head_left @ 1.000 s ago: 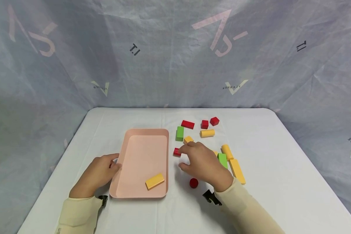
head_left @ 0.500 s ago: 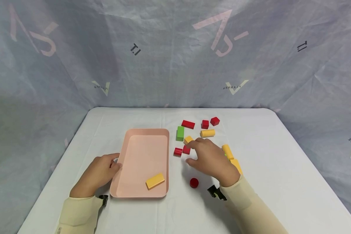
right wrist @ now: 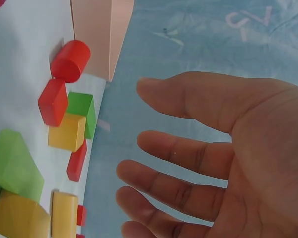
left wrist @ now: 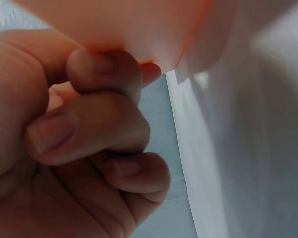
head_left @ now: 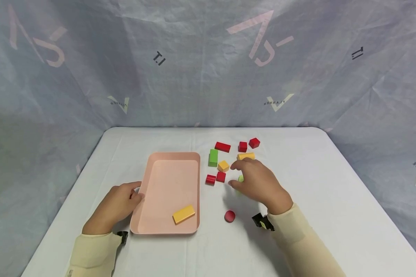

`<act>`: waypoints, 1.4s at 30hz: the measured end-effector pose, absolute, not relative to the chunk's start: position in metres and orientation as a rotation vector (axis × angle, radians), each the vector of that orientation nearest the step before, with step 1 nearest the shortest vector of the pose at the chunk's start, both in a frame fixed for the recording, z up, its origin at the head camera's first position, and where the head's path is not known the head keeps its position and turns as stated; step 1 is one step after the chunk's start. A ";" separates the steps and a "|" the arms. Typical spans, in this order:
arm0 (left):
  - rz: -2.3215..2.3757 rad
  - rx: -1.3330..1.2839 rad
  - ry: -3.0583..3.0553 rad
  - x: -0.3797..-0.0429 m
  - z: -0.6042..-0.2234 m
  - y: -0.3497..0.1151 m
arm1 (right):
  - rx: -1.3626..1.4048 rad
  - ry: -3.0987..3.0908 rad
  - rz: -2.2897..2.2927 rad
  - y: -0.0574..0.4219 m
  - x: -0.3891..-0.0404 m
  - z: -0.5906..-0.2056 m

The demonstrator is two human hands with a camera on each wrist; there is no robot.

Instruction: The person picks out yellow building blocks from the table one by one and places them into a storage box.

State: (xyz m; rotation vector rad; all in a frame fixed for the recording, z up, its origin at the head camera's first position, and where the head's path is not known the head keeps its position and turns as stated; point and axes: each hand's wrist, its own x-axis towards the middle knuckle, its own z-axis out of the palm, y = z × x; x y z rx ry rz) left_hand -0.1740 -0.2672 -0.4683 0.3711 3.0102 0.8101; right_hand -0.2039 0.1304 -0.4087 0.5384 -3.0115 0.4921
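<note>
The left hand (head_left: 116,206) grips the left rim of a pink tray (head_left: 152,156). In the left wrist view its fingers (left wrist: 109,121) are curled against the tray wall (left wrist: 114,22). One yellow block (head_left: 183,214) lies in the tray. The right hand (head_left: 260,184) hovers over the blocks right of the tray, holding nothing. Its fingers (right wrist: 169,181) are spread and slightly bent in the right wrist view. Nearest it are a light green block (right wrist: 15,163), a yellow cube (head_left: 223,166), a red cube (head_left: 221,177) and a red cylinder (head_left: 210,179).
A green block (head_left: 213,158), a red bar (head_left: 223,147), two red blocks (head_left: 242,146) and a yellow cylinder (head_left: 246,156) lie toward the back of the white table (head_left: 298,154). A round red piece (head_left: 230,216) lies nearer the front. The right hand and forearm hide pieces at the right.
The right hand has moved right and slightly back, uncovering the red cube and yellow cube and covering the yellow pieces at the right. The left hand and tray have not moved.
</note>
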 end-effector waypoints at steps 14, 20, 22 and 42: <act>0.801 0.391 3.014 -0.175 -0.469 -0.265 | 0.354 -3.040 0.583 0.157 -0.214 -0.400; 0.819 0.375 3.000 -0.175 -0.469 -0.264 | 0.320 -3.034 0.604 0.167 -0.216 -0.398; 0.820 0.376 3.000 -0.175 -0.469 -0.264 | 0.294 -3.039 0.623 0.169 -0.216 -0.396; 0.811 0.362 3.000 -0.176 -0.469 -0.266 | 0.114 -3.015 0.621 0.198 -0.216 -0.389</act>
